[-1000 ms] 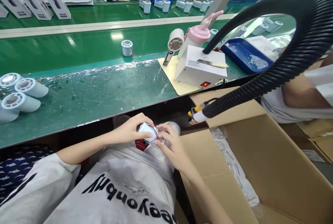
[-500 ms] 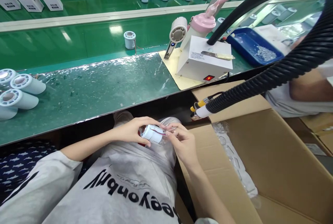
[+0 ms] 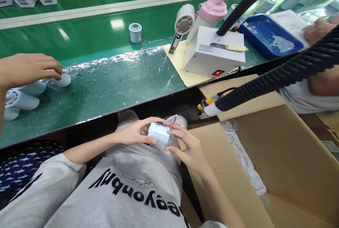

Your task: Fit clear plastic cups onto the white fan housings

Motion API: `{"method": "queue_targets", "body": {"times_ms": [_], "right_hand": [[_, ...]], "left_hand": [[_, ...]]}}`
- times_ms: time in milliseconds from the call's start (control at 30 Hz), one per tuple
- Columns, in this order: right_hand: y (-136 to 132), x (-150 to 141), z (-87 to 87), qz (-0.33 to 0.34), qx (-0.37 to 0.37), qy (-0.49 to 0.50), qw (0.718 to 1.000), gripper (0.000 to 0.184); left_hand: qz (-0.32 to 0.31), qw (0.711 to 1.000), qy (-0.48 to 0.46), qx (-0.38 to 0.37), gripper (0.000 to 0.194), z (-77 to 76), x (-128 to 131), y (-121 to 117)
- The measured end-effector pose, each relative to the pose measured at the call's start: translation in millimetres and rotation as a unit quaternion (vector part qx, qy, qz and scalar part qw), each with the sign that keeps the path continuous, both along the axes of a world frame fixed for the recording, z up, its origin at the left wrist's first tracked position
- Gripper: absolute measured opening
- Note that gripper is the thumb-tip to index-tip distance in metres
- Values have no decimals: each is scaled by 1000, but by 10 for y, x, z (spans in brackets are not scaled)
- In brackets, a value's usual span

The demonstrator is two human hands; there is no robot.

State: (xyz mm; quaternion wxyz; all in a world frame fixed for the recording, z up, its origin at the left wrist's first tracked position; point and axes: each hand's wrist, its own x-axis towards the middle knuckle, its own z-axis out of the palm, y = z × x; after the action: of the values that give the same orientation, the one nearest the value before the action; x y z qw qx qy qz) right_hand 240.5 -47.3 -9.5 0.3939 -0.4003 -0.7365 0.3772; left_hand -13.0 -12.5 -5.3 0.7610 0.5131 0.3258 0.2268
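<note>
Above my lap is a light-blue cylindrical fan housing [image 3: 160, 133], lying on its side with thin red and white wires looping off its top edge. My left hand [image 3: 136, 131] wraps round its left end, thumb in front. My right hand [image 3: 188, 147] grips the right end, fingers on top and thumb below. Something clear shows at that end, too small to make out. On the bench's far side stands a similar housing [image 3: 135, 34] with a red wire. At the left, another person's hand [image 3: 34, 67] holds one more housing [image 3: 63, 79] beside several lying ones.
A white box with a lit red switch [image 3: 214, 53] stands on the bench, a knife on top. Near it are a handheld fan [image 3: 182, 23], a pink-lidded bottle [image 3: 212, 10] and a blue tray [image 3: 267, 26]. A black hose [image 3: 280, 72] arches over an open carton [image 3: 299, 157].
My right fingers have moved from the wires onto the housing's right end, and the wires now stick up. Another person's hand has come in at the left with a housing. The view has shifted slightly.
</note>
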Motion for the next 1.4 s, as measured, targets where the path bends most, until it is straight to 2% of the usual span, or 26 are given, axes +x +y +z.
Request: {"method": "queue_targets", "body": {"times_ms": [167,300,400,633,833,1100,1400], "right_hand": [[-7,6,50,14,-53,52,997,39],[-25,-12,86,14,-125,100,987,41],[-37,-19,88,6,-185,129,974,42],[-32,-39,82,5,-304,172,937,44],[1,-87,77,6,-346,190,919,49],[3,-184,74,-18,-425,232,875,60],[8,-266,38,2,-517,239,822,72]], "left_hand": [[-19,993,14,119,79,106,-33,36],[-21,979,11,204,76,104,-51,39],[-28,971,3,237,76,94,-56,38],[-34,958,15,283,74,103,-74,36],[-40,954,12,296,74,109,-83,39],[-50,952,22,301,75,108,-96,31],[-52,947,-9,317,80,66,-103,27]]}}
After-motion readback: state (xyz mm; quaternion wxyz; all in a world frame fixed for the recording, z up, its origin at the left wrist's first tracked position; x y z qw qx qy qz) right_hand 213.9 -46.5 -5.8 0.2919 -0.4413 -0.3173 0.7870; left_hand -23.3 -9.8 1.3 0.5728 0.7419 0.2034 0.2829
